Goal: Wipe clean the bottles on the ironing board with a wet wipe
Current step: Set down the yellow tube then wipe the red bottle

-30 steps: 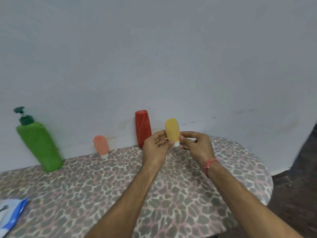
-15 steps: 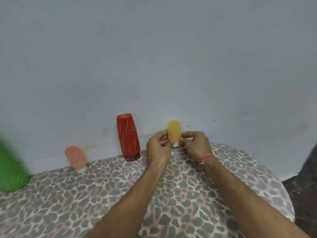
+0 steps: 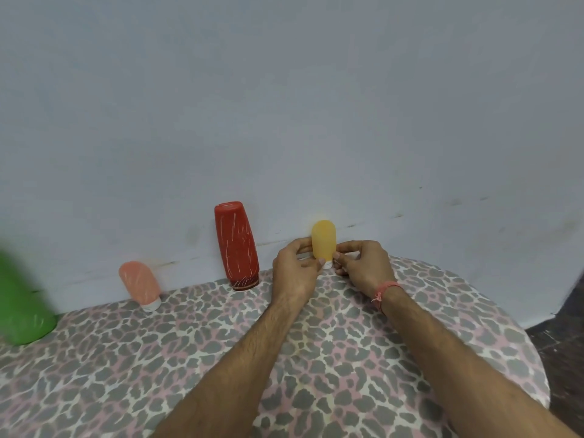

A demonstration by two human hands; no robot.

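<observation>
A small yellow bottle (image 3: pixel 323 238) stands cap-down at the back of the ironing board (image 3: pixel 316 358), near the wall. My left hand (image 3: pixel 295 270) and my right hand (image 3: pixel 363 265) both pinch it near its white cap. Left of them stand a red bottle (image 3: pixel 236 245) with white streaks, a small pink bottle (image 3: pixel 140 284) leaning on its cap, and a green bottle (image 3: pixel 22 308) at the left edge, partly cut off. No wet wipe shows in either hand.
The leopard-print board ends in a rounded tip at the right. Dark floor (image 3: pixel 562 343) lies beyond it. A pale blue-grey wall (image 3: pixel 284 121) runs directly behind the bottles.
The view has swung right and lower, so the green bottle slid to the left edge and the blue pack left the frame. Both hands lowered the yellow bottle toward the board by the wall.
</observation>
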